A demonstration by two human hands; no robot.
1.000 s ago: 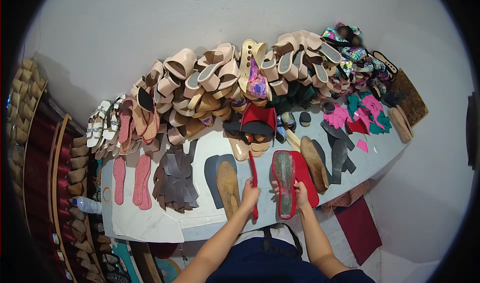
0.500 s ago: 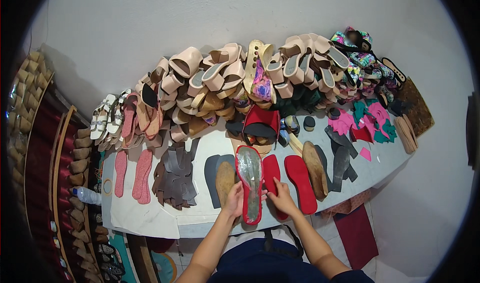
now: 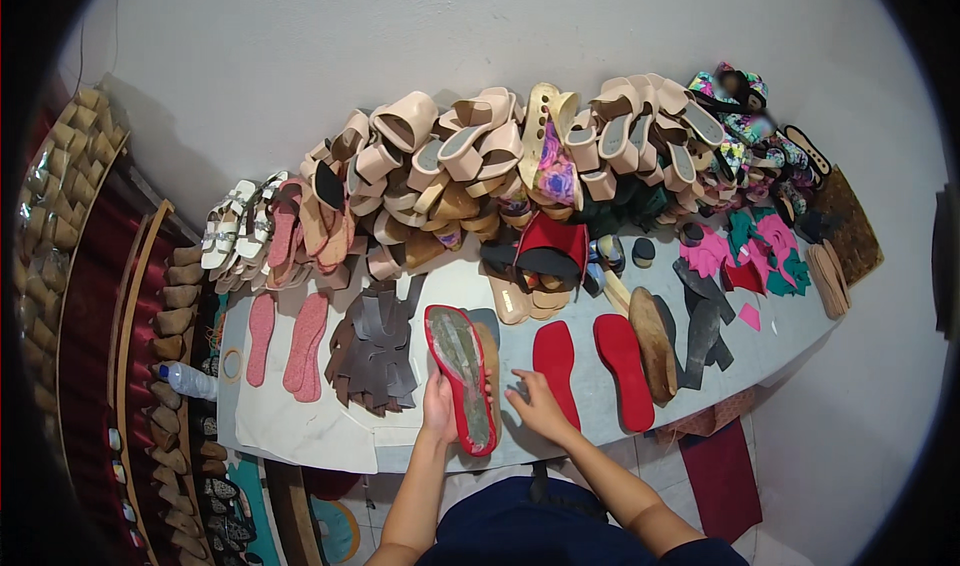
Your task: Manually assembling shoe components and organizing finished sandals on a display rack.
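Upright over the table's front edge, a red-rimmed insole [image 3: 462, 371] shows its grey, glossy underside. My left hand [image 3: 438, 404] grips its lower left side, with fingertips showing at the far edge. To the right, my right hand [image 3: 540, 408] holds nothing, its fingers apart just beside the insole. Past those fingers lies a flat red insole [image 3: 557, 361], and farther right another red insole [image 3: 622, 371] rests next to a wooden shoe last [image 3: 652, 346]. Behind the held insole, a grey sole piece [image 3: 486, 318] and a tan last [image 3: 489, 341] are partly hidden.
Piled beige heeled sandals [image 3: 480, 136] line the wall behind the table [image 3: 290, 431]. Pink insoles [image 3: 305, 351] and dark brown cut straps [image 3: 375, 351] lie left. Black strips [image 3: 704, 336] and pink scraps [image 3: 705, 251] lie right. A water bottle [image 3: 188, 380] stands by the left shelf.
My left hand has carried the insole left and tilted it. My right hand has moved away from it, and its fingers have spread. The view has shifted slightly.
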